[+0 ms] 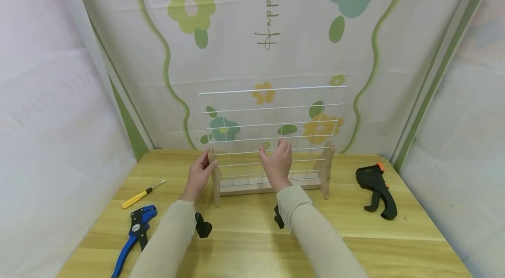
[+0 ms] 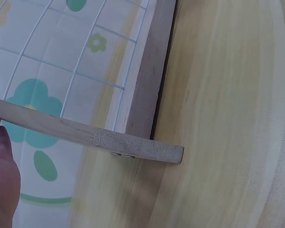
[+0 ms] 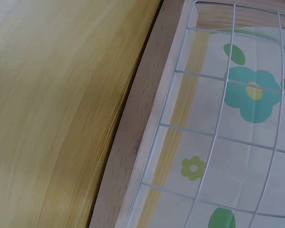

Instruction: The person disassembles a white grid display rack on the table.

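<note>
Mid-desk (image 1: 240,247), near the backdrop: wood-and-wire rack (image 1: 252,190), standing up, 2 hands at it. Left hand (image 1: 199,175) at upper end of left upright (image 1: 215,183), thumb and fingers against its outer side; can't tell if they pinch the wood or just touch. Right hand (image 1: 278,166) in front of the wire grid (image 3: 216,136) around the middle, thumb and fingers bent and apart, no grip visible; wire contact unclear.

Risks: sideways pull on left upright could splay it and loosen the joint, since the 2 metal fastener heads (image 2: 128,156) look like the fixing there. Uneven push on the grid could bow the thin wires or shift the lower edge along the plank (image 2: 149,78). Grid is tall over a low base, so a shove up high could tip the rack backward. Fingertip snagging in a mesh opening could drag everything.

Looks: pale bare wood, visible grain, 2 uprights joined by the plank low down; right upright (image 1: 327,170) slants. Grid white, thin, rectangular openings, thicker top rail, rising well above the uprights. Floral backdrop (image 1: 236,63) shows through. No obvious bent wires.
</note>
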The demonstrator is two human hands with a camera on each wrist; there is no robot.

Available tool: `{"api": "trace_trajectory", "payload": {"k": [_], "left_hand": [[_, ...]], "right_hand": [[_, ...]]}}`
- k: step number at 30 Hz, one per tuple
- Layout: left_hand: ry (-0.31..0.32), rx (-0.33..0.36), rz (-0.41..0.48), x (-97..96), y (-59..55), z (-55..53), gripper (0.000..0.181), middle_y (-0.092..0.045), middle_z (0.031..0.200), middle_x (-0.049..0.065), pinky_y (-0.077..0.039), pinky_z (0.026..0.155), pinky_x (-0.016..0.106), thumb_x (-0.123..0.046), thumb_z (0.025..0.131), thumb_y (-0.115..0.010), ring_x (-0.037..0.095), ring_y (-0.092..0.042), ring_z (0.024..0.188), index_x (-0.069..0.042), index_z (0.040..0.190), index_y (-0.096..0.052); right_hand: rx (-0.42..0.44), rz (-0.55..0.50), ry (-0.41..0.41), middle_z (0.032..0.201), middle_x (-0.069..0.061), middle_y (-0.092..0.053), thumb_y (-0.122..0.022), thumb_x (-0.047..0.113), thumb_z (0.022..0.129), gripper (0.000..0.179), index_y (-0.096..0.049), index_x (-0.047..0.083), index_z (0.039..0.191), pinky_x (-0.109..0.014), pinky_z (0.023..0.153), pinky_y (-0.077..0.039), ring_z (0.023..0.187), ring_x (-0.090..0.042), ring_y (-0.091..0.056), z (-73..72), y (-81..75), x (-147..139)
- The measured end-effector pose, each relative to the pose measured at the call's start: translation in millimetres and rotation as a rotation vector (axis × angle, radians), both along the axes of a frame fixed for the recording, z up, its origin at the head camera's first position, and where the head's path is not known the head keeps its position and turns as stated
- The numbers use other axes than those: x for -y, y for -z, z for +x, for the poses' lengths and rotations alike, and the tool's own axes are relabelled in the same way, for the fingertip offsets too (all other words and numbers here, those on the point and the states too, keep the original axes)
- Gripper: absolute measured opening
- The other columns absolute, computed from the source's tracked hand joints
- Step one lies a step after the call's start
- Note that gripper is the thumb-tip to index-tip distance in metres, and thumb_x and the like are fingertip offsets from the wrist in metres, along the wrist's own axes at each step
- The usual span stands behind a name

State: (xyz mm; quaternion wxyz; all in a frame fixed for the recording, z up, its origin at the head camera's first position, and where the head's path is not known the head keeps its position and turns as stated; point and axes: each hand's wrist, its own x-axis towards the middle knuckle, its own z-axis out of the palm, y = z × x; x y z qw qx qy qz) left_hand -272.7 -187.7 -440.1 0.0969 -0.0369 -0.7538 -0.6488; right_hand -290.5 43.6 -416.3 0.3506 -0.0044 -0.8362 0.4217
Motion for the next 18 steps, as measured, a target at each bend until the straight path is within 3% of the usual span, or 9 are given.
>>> {"api": "trace_trajectory", "payload": {"k": [8, 13, 18], "left_hand": [[0.003, 0.011, 0.021, -1.9, -0.5, 13.7, 0.057, -0.047, 0.137, 0.016, -0.043, 0.099, 0.025, -0.008, 0.091, -0.058, 0.028, -0.045, 0.124, -0.004, 0.142, -0.033], [0.004, -0.005, 0.009, -3.3, -1.2, 23.2, 0.056, -0.047, 0.135, 0.019, -0.042, 0.101, 0.028, -0.007, 0.091, -0.058, 0.028, -0.046, 0.123, -0.002, 0.141, -0.034], [0.016, -0.045, 0.051, -4.3, 1.0, 30.5, 0.054, -0.047, 0.134, 0.020, -0.036, 0.105, 0.028, -0.001, 0.089, -0.058, 0.028, -0.044, 0.125, 0.002, 0.139, -0.037]], "right_hand": [[-0.026, 0.005, 0.002, 0.099, -0.015, -0.046, -0.072, 0.027, 0.075, 0.058, -0.043, -0.006, 0.113, -0.038, 0.077, -0.048, 0.085, -0.028, -0.047, 5.7, -1.0, -1], [-0.001, 0.006, -0.001, 0.101, -0.016, -0.046, -0.072, 0.025, 0.074, 0.058, -0.042, -0.006, 0.114, -0.037, 0.077, -0.048, 0.086, -0.027, -0.047, 9.3, -0.5, -1], [0.007, -0.001, -0.007, 0.103, -0.017, -0.046, -0.071, 0.024, 0.074, 0.060, -0.042, -0.007, 0.116, -0.038, 0.079, -0.049, 0.088, -0.028, -0.048, 13.8, 0.8, -1]]}}
